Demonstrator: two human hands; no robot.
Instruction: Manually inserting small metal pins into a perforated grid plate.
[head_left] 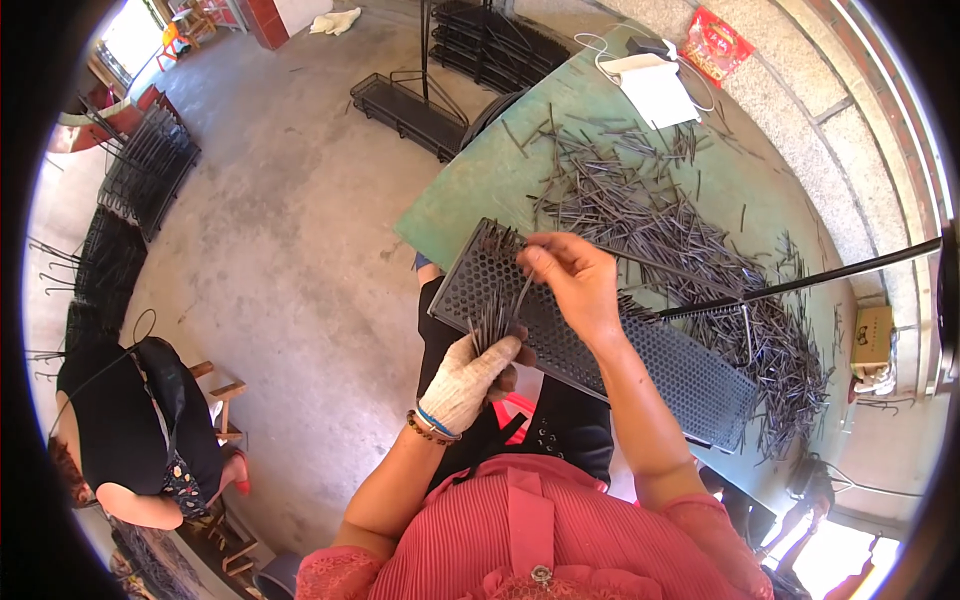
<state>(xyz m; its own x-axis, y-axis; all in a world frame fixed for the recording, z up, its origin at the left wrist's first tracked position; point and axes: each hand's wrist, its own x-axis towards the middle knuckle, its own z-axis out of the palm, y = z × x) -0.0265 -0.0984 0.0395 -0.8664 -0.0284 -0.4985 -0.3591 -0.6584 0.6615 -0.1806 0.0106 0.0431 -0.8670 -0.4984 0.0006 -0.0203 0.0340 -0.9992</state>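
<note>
My left hand (462, 385), in a whitish glove, is closed round a bundle of thin dark strips (491, 318) that fan upward from the grip. A black perforated metal tray (690, 390) lies across my lap and the table edge, right beside that hand. My bare right hand (580, 285) is at the tray's far left end, thumb and fingers pinched together. One thin strip seems to hang below the pinch, but the fingertips partly hide it. Several more dark strips (497, 238) stand in the holes at that end.
A large pile of loose dark strips (650, 210) covers much of the green table (445, 215). A black rod (850, 268) crosses the table on the right. White paper (655, 92) and a red packet (716, 46) lie at the back. Black racks (405, 108) stand beyond; another person (150, 420) sits left.
</note>
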